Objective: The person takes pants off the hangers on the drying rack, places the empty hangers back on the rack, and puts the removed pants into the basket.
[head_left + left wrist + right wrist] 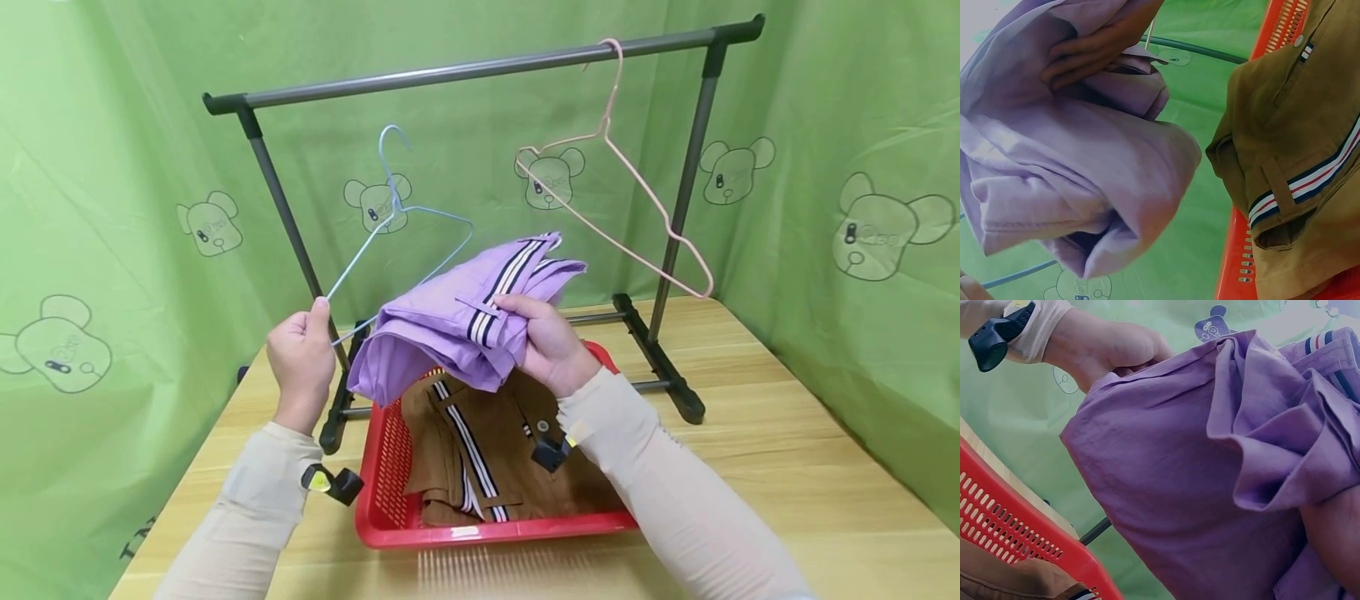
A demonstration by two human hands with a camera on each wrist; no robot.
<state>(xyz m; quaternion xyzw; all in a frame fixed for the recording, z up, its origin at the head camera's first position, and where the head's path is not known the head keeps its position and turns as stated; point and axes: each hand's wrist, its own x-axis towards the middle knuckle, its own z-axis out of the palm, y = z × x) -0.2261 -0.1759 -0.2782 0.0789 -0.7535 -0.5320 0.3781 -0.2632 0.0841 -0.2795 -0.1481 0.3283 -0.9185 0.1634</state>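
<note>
In the head view my left hand (302,360) grips one lower corner of a light blue wire hanger (360,254), its hook upward. My right hand (553,342) holds bunched purple pants (450,308), with the thumb on the striped waistband and the fingers behind the cloth. The pants cover part of the hanger's lower bar; whether the bar passes through them I cannot tell. From the left wrist, the right hand's fingers (1088,53) lie in the folds of the purple cloth (1085,162). Below hangs a red basket (382,508) holding brown pants (487,450) with a striped waistband.
A grey metal clothes rack (450,75) stands on the wooden table (787,467) behind the basket. On its bar, toward the right, hangs a pink wire hanger (652,196). Green curtains (840,92) with bear-head prints surround the table.
</note>
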